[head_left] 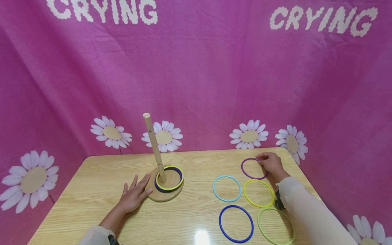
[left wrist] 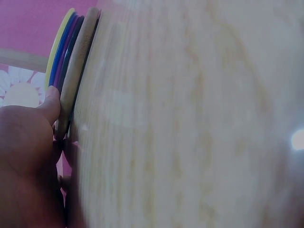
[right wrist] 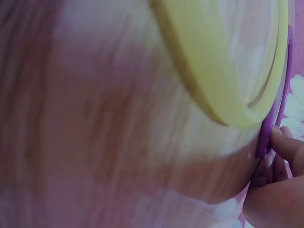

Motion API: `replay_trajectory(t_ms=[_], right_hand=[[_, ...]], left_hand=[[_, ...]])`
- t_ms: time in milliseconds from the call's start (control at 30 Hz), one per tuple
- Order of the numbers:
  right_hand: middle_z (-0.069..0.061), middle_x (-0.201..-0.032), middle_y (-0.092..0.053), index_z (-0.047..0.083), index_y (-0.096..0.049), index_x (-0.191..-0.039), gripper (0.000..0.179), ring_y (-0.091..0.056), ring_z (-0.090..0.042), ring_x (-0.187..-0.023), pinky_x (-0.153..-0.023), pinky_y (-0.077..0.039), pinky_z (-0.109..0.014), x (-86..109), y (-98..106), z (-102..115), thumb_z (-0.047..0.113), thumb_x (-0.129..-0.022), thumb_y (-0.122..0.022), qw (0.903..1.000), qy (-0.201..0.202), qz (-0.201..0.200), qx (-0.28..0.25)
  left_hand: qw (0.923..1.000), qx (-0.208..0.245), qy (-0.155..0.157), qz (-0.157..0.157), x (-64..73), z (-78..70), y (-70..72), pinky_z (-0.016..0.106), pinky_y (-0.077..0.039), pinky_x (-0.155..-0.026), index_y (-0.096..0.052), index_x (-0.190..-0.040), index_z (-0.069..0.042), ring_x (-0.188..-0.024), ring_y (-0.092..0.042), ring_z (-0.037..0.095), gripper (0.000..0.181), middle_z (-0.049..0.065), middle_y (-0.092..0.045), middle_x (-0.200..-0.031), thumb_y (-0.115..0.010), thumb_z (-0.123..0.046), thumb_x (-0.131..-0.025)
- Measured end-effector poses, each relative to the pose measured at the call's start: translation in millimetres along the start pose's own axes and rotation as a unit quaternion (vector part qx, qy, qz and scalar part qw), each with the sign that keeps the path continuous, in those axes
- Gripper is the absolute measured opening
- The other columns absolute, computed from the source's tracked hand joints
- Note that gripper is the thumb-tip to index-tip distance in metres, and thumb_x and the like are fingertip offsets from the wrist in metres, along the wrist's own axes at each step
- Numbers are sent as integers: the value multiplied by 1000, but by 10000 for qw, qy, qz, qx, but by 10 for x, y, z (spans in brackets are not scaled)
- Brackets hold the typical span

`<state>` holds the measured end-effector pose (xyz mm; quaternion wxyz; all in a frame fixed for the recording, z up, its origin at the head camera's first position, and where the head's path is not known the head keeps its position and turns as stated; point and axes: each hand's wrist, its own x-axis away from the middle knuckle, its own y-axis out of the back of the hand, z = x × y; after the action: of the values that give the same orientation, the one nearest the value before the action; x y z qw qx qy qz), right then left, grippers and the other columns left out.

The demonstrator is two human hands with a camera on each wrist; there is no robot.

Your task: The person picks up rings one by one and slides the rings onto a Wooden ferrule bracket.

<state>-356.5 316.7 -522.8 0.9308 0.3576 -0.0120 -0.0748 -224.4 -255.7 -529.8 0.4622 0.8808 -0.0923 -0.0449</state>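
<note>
Pinching purple ring [head_left: 255, 178] between thumb and fingertips of right hand [head_left: 272, 164]; probably light, stiff, slick, best held there. Spreading fingers of left hand [head_left: 134, 196] beside wooden base [head_left: 162, 196].

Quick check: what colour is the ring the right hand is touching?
Purple. The ring at the right hand shows best in the head view.

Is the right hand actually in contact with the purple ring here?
Touching. The right wrist view shows it: the right hand pinches the edge of the purple ring.
</note>
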Motion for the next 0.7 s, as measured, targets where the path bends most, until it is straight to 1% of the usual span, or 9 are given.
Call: replay_trajectory(t_ms=[233,433,567,700], right_hand=[[-24,-119,-72,-3,-76,-113,18,-63,-38,-112,-96,-54,-47,-33,-8,-22,3,-96,-70,10000,-42,24,-1],[-23,-116,-73,-3,-76,-112,18,-63,-36,-107,-89,-54,-44,-46,15,10,6,-98,-69,9999,-45,28,162],[-23,-113,-73,-3,-76,-109,17,-64,-38,-106,-88,-54,-46,-33,28,38,6,-97,-68,9994,72,-18,345],[-25,-112,-73,-5,-76,-108,16,-64,-38,-105,-87,-55,-46,-27,36,53,4,-97,-68,9990,174,-39,400]], left_hand=[[10000,-41,-14,-18,-1,15,-7,75,15,-114,-23,-165,-14,-157,0,48,68,11,-22,-170,-48,-43,-109],[10000,-34,-26,-36,-4,11,-9,75,15,-114,-23,-165,-13,-156,0,48,69,12,-23,-170,-48,-43,-109],[10000,-43,0,-7,-3,2,-5,74,15,-114,-22,-165,-13,-157,0,48,69,11,-22,-170,-48,-43,-109],[10000,-30,45,30,-2,-5,2,74,16,-114,-22,-166,-14,-157,1,47,69,11,-22,-171,-48,-43,-109]])
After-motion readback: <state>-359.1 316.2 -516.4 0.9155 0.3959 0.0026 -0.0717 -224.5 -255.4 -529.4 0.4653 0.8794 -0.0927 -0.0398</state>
